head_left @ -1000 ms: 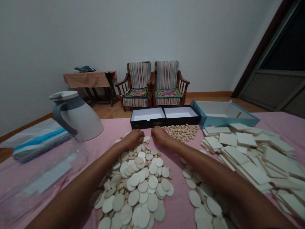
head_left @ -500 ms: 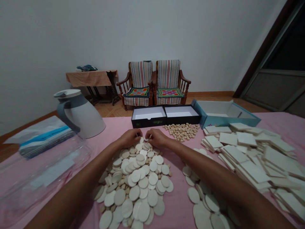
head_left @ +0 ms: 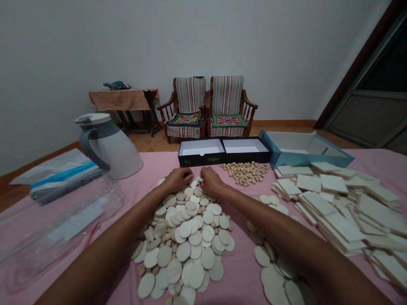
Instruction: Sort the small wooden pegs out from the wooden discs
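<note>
The left arm (head_left: pixel 101 252) and right arm (head_left: pixel 280 228) are stretched way out, with the left hand (head_left: pixel 177 179) and right hand (head_left: pixel 211 181) held just apart, fingers (head_left: pixel 187 173) curled down.

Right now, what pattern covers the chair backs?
The chair back has vertical multicoloured stripes; head view.

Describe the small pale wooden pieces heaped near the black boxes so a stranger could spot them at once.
On the pink-covered table, find the two open black boxes at the far edge. Before the right box, past the right hand, lies a low heap of small pale wooden pieces. They are far smaller than the large flat round discs and pale square tiles nearby.
</note>
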Available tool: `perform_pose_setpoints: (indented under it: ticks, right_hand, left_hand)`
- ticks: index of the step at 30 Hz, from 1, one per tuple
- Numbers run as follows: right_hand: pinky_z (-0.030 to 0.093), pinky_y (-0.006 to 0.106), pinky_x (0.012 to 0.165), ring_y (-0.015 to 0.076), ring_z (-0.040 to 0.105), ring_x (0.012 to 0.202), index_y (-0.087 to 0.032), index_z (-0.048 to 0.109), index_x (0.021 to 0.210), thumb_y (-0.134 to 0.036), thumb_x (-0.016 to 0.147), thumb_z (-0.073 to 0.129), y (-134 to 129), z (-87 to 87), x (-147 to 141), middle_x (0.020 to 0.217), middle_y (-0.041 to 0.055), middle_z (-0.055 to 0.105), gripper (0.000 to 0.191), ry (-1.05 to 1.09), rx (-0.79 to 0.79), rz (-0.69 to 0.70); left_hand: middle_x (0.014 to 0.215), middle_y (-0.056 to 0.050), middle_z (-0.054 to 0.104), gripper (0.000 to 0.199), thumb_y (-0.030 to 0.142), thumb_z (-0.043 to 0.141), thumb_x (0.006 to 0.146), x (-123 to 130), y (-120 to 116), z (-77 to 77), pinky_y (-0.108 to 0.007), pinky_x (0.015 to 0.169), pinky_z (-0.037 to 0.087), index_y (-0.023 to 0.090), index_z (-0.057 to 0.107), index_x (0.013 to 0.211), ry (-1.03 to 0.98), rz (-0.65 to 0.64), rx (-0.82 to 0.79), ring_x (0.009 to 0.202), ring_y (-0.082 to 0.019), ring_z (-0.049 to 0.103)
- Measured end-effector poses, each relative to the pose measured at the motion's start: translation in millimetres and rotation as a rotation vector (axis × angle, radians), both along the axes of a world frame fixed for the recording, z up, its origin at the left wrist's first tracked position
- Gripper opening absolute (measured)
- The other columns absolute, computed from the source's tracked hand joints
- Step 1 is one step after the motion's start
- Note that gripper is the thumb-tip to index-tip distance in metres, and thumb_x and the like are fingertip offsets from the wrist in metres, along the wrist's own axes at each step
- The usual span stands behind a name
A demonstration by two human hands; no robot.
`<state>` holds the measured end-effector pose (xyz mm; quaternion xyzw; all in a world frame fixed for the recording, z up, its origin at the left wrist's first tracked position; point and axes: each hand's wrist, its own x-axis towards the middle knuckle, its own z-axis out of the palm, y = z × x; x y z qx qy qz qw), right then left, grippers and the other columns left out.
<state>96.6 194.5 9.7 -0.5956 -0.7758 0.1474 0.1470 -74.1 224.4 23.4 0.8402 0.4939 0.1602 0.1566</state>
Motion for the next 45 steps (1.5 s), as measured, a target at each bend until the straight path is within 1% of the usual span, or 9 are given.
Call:
perform_pose_setpoints:
  ticks: [5, 11, 14, 19, 23, 31, 36, 41, 45]
  right_hand:
    - [0.04, 0.027, 0.07, 0.0198, 0.057, 0.086, -0.014, 0.059, 0.098, -0.016, 0.074, 0.066, 2.3, 2.0, 20.3, 0.095, 0.0085, 0.062, 0.025, -0.015, 0.0, -0.03]
    - [0.038, 0.029, 0.078, 0.0213, 0.054, 0.094, -0.014, 0.064, 0.094, -0.006, 0.076, 0.056, -2.6, 31.0, 67.4, 0.098, 0.0107, 0.063, 0.022, -0.027, 0.127, -0.058]
    - [0.038, 0.026, 0.072, 0.0163, 0.056, 0.08, -0.015, 0.064, 0.083, -0.005, 0.073, 0.057, -22.0, 35.1, 75.6, 0.083, 0.005, 0.064, 0.016, 0.043, 0.063, 0.135]
    - [0.034, 0.021, 0.06, 0.0115, 0.051, 0.069, -0.015, 0.061, 0.089, -0.004, 0.069, 0.056, -56.9, 9.3, 68.2, 0.087, 0.0041, 0.061, 0.023, 0.099, -0.031, 0.38]
    - [0.033, 0.022, 0.06, 0.0122, 0.049, 0.069, -0.015, 0.059, 0.084, -0.004, 0.069, 0.052, -57.4, 0.1, 69.4, 0.083, 0.0039, 0.059, 0.02, 0.043, -0.021, 0.35]
    - [0.038, 0.026, 0.074, 0.0178, 0.056, 0.089, -0.015, 0.062, 0.097, -0.006, 0.079, 0.05, -25.7, 34.6, 91.9, 0.101, 0.0104, 0.061, 0.023, -0.096, 0.166, -0.017]
    - [0.039, 0.027, 0.07, 0.0222, 0.061, 0.09, -0.016, 0.067, 0.095, -0.016, 0.081, 0.057, -24.4, 30.3, 98.9, 0.099, 0.0111, 0.066, 0.017, -0.243, -0.029, -0.016]
    - [0.039, 0.027, 0.069, 0.0222, 0.062, 0.088, -0.013, 0.066, 0.096, -0.015, 0.086, 0.049, -30.1, 13.2, 94.4, 0.1, 0.0143, 0.065, 0.02, -0.264, -0.021, -0.017]
    - [0.04, 0.028, 0.074, 0.0226, 0.06, 0.093, -0.013, 0.063, 0.103, -0.011, 0.085, 0.049, -25.6, 20.5, 88.4, 0.106, 0.0148, 0.062, 0.023, -0.266, 0.021, -0.037]
  left_hand:
    - [0.076, -0.003, 0.069, 0.023, 0.03, 0.051, 0.084, -1.1, -0.1, -0.7, -0.023, 0.063, 0.043, 0.015, 0.067, 0.083, -0.025, -0.027, -0.009, 0.069, -0.016, 0.059]
    - [0.079, -0.003, 0.07, 0.02, 0.027, 0.051, 0.085, -6.6, -2.5, 0.5, -0.023, 0.067, 0.044, 0.015, 0.067, 0.084, -0.031, -0.071, -0.002, 0.073, -0.015, 0.061]
    - [0.079, -0.003, 0.07, 0.02, 0.024, 0.05, 0.085, -5.0, -2.5, 4.3, -0.023, 0.068, 0.044, 0.015, 0.068, 0.086, -0.008, -0.1, 0.008, 0.074, -0.016, 0.062]
    - [0.088, -0.005, 0.071, 0.019, 0.02, 0.052, 0.084, 13.6, 1.8, 10.7, -0.023, 0.069, 0.045, 0.016, 0.069, 0.092, 0.094, -0.184, 0.019, 0.078, -0.017, 0.064]
    - [0.094, -0.007, 0.071, 0.021, 0.019, 0.055, 0.082, 32.8, 2.0, 10.6, -0.025, 0.074, 0.046, 0.017, 0.069, 0.098, 0.208, -0.259, 0.03, 0.085, -0.02, 0.065]
    - [0.097, -0.009, 0.068, 0.023, 0.015, 0.054, 0.082, 41.6, -5.1, 5.6, -0.025, 0.077, 0.047, 0.016, 0.07, 0.098, 0.315, -0.267, 0.07, 0.088, -0.02, 0.064]
    - [0.097, -0.009, 0.067, 0.022, 0.015, 0.055, 0.08, 36.1, -8.0, 4.4, -0.026, 0.076, 0.047, 0.016, 0.069, 0.098, 0.323, -0.253, 0.066, 0.087, -0.02, 0.063]
    - [0.096, -0.007, 0.066, 0.024, 0.013, 0.054, 0.079, 34.2, -10.2, 5.1, -0.024, 0.077, 0.046, 0.017, 0.068, 0.099, 0.301, -0.262, 0.058, 0.088, -0.019, 0.063]
    - [0.094, -0.006, 0.066, 0.027, 0.009, 0.052, 0.077, 34.0, -9.3, 5.2, -0.023, 0.075, 0.046, 0.017, 0.069, 0.096, 0.27, -0.243, 0.06, 0.085, -0.018, 0.063]
